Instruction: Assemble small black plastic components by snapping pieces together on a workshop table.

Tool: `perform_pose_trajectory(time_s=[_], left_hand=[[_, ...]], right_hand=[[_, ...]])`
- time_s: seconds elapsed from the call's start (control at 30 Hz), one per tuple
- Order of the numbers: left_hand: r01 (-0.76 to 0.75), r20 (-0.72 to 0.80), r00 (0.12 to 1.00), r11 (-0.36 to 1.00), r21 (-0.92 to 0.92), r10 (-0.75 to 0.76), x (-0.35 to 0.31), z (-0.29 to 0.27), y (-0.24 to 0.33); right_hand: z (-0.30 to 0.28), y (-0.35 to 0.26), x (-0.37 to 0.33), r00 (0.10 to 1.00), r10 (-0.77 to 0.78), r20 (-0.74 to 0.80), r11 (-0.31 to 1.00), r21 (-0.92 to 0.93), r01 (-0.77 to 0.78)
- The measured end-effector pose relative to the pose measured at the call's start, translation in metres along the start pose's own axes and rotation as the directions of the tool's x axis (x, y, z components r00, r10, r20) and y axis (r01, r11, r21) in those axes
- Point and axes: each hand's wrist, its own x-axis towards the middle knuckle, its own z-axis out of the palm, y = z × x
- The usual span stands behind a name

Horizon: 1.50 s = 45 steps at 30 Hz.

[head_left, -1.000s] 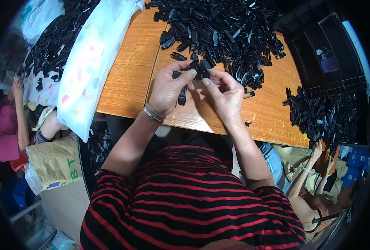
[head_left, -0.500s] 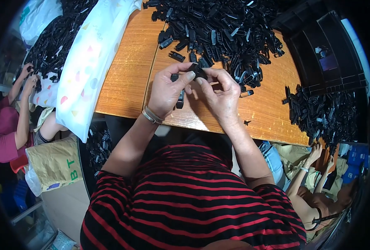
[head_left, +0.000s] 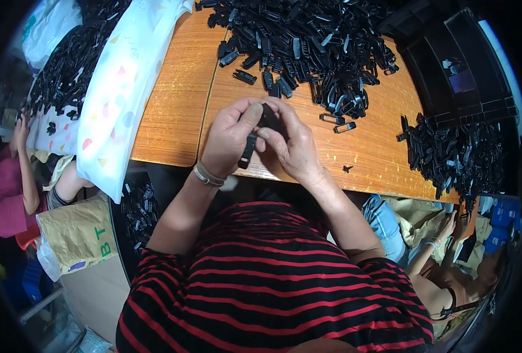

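My left hand (head_left: 230, 139) and my right hand (head_left: 297, 146) meet above the front of the wooden table. Between their thumbs and fingers they grip a dark, elongated black plastic part (head_left: 270, 119). A second black plastic piece (head_left: 248, 152), with a slot near its end, sticks out below my left palm, its upper portion covered by the fingers. Just beyond my fingertips a few loose black plastic pieces (head_left: 245, 77) lie on the wood. Two framed pieces (head_left: 344, 127) rest to the right of my right hand.
A large heap of black plastic pieces (head_left: 308, 50) covers the table's far side. Another heap (head_left: 449, 156) lies at the right edge, below a black crate (head_left: 458, 70). A patterned white plastic sheet (head_left: 126, 88) borders the left. Co-workers sit at left (head_left: 14, 200) and lower right (head_left: 443, 276).
Both hands have drawn closer together, my right hand moving left. The held part now stands more upright between them, and the piece below my left palm shows more.
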Motion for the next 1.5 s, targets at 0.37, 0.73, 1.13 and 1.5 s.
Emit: perform_pose_trajectory(time_s=[0.37, 0.73, 1.13, 1.5], left_hand=[[0.233, -0.209, 0.968, 0.81, 0.538, -0.14, -0.069, -0.036, 0.035], [0.217, -0.216, 0.974, 0.006, 0.976, -0.062, -0.155, -0.064, 0.092], [-0.133, 0.122, 0.945, 0.015, 0.991, 0.304, 0.061, 0.016, -0.002], [-0.11, 0.117, 0.928, -0.04, 0.993, 0.355, 0.054, -0.004, -0.005]], right_hand=[[0.023, 0.001, -0.02, 0.96, -0.037, 0.276, 0.999, 0.007, 0.037], [-0.12, 0.028, -0.038, 0.994, -0.038, -0.105, 0.611, -0.789, -0.06], [-0.081, 0.017, -0.031, 0.992, -0.123, 0.038, 0.766, -0.631, 0.119], [-0.046, 0.038, -0.012, 0.958, -0.287, -0.002, 0.751, -0.621, 0.224]])
